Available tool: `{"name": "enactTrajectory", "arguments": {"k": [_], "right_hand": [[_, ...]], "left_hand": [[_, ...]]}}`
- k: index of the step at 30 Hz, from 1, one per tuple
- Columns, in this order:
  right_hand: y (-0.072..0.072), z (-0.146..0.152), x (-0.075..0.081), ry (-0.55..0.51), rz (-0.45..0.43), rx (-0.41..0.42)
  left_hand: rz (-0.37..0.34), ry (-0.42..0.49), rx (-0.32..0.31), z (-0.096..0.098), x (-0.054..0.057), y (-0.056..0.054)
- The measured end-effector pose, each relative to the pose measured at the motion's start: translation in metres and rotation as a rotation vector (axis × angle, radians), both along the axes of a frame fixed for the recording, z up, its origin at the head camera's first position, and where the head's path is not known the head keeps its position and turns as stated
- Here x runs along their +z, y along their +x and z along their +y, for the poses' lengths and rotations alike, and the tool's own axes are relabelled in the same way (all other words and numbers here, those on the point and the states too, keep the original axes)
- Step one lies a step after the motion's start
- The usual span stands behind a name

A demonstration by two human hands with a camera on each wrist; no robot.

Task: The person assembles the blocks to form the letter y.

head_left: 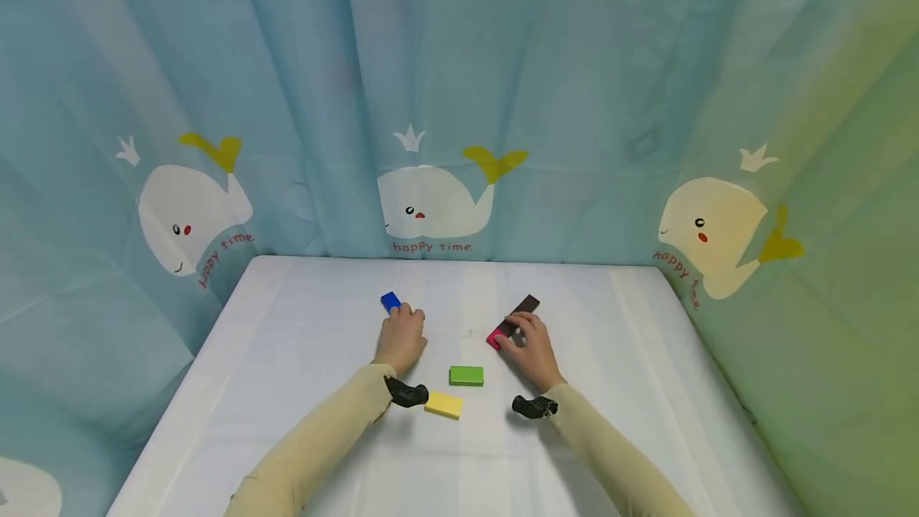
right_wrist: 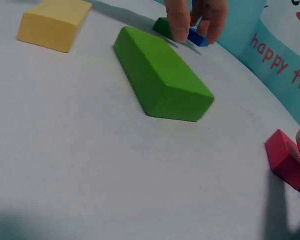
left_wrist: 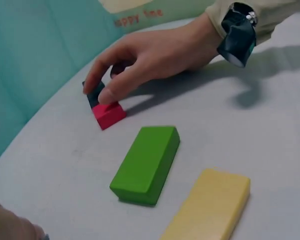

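Observation:
My left hand [head_left: 402,339] is at a blue block [head_left: 390,301] on the far left of the table, its thumb and fingers about the block. In the right wrist view, a dark green block [right_wrist: 162,27] lies end to end with the blue one, partly behind the left hand's fingers [right_wrist: 177,22]. To the right, my right hand [head_left: 530,348] pinches across a red block [head_left: 494,338] and a dark brown block [head_left: 529,304], which meet end to end. The left wrist view shows its thumb against the red block [left_wrist: 109,116] and its index finger by the dark one.
Between the hands lies a green block [head_left: 467,376], with a yellow block [head_left: 443,404] nearer the front. They rest on a white-covered table [head_left: 323,437]. Beyond its far edge hangs a blue curtain [head_left: 309,102] printed with whales. A black band sits on each wrist.

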State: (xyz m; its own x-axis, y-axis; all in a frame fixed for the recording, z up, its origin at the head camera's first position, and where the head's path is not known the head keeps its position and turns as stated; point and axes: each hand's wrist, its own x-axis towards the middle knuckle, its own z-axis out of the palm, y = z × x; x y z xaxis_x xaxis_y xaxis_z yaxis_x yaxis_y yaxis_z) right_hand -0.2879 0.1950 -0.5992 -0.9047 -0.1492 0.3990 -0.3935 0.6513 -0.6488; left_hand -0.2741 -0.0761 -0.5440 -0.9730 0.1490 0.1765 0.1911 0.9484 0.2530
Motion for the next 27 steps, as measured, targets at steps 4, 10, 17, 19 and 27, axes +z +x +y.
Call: {"name": "enactTrajectory", "arguments": {"k": [4, 10, 17, 19, 27], "right_hand": [[0.002, -0.003, 0.000, 0.010, 0.030, -0.013], [0.003, -0.006, -0.001, 0.030, 0.066, -0.036], [0.002, -0.003, -0.004, 0.000, 0.058, -0.021], [0.002, -0.003, -0.003, 0.002, 0.049, -0.021], [0.003, -0.004, -0.002, 0.017, 0.020, -0.030]], "left_hand": [[-0.048, -0.015, 0.058, -0.006, 0.004, 0.004], [0.009, 0.068, 0.080, -0.008, -0.002, 0.003], [0.069, 0.173, 0.075, -0.008, -0.011, -0.001], [0.074, 0.197, 0.072, -0.007, -0.011, -0.002], [0.046, 0.280, 0.147, -0.008, -0.010, -0.003]]}}
